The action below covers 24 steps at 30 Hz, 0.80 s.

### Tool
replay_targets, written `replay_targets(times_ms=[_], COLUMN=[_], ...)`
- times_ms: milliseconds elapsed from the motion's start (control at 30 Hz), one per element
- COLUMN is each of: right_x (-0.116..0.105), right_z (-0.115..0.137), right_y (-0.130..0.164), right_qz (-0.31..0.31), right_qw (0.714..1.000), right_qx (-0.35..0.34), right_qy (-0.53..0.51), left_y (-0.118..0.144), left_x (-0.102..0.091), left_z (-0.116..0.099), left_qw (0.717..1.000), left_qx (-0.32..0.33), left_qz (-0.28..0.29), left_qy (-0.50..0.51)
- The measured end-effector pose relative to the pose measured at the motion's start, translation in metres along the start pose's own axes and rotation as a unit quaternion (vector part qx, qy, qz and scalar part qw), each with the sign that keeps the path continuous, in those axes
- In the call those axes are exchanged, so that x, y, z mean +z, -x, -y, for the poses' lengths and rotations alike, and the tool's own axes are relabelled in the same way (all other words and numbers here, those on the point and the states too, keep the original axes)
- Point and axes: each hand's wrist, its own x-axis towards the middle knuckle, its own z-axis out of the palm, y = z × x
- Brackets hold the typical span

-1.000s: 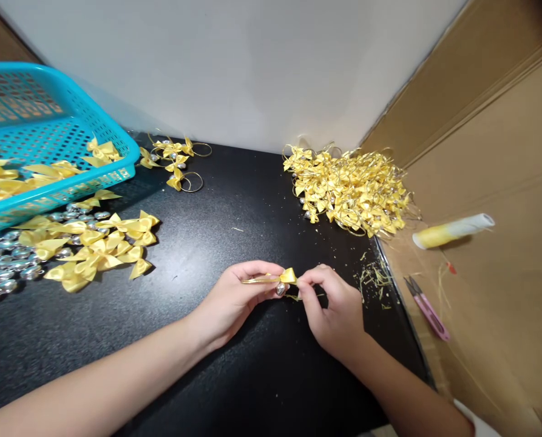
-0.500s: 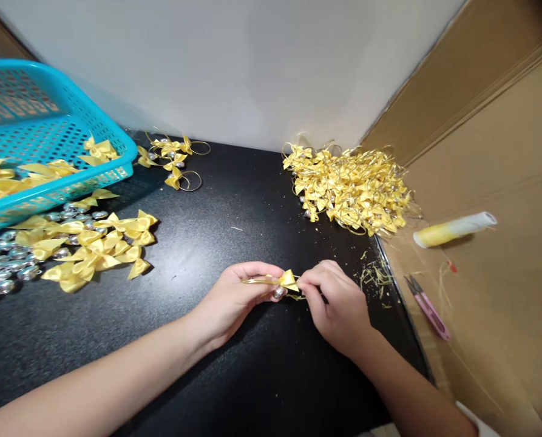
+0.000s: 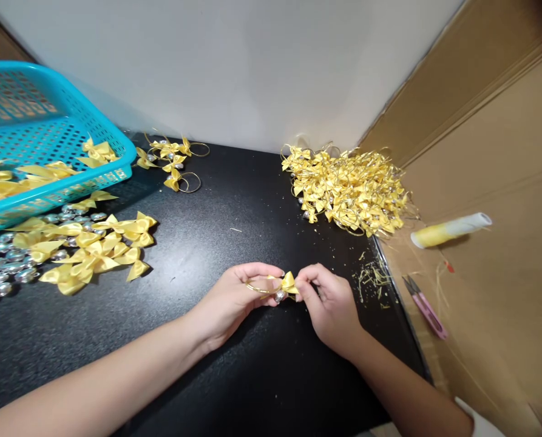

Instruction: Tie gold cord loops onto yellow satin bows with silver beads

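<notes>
My left hand (image 3: 234, 298) and my right hand (image 3: 329, 306) meet low over a black table (image 3: 234, 376). Between their fingertips they pinch one small yellow ribbon bow (image 3: 287, 283) with a silver bell under it and a gold cord loop that curves over my left fingers. Both hands grip this one piece; the right thumb and forefinger close on its right side.
A large heap of finished yellow bows (image 3: 350, 190) lies at the back right. Loose bows (image 3: 93, 252) and silver bells (image 3: 0, 273) lie at the left, below a blue basket (image 3: 47, 127). A thread spool (image 3: 450, 229) and pink snips (image 3: 425, 306) rest on cardboard at the right.
My right hand has moved slightly left toward my left hand. The gold cord, held out straight before, now curves into a loop over my left fingers.
</notes>
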Motion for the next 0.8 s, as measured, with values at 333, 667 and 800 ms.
replay_targets(times_ms=[333,667,800], right_x=[0.0011,0.0025,0.0045], right_z=[0.0014,-0.0019,0.0009], right_y=[0.0011,0.0024,0.0035], right_qz=[0.01,0.007,0.014], right_qw=[0.997,0.999,0.997], right_qx=[0.042,0.008,0.026], right_qy=[-0.058,-0.048,-0.069], left_y=[-0.0016,-0.0008,-0.0008], left_x=[-0.0042,-0.0019,-0.0015], left_z=[0.003,-0.0008,-0.0006], left_qw=[0.999,0.999,1.0], left_qx=[0.014,-0.009,-0.011], left_qz=[0.029,0.029,0.021], left_qy=[0.021,0.018,0.014])
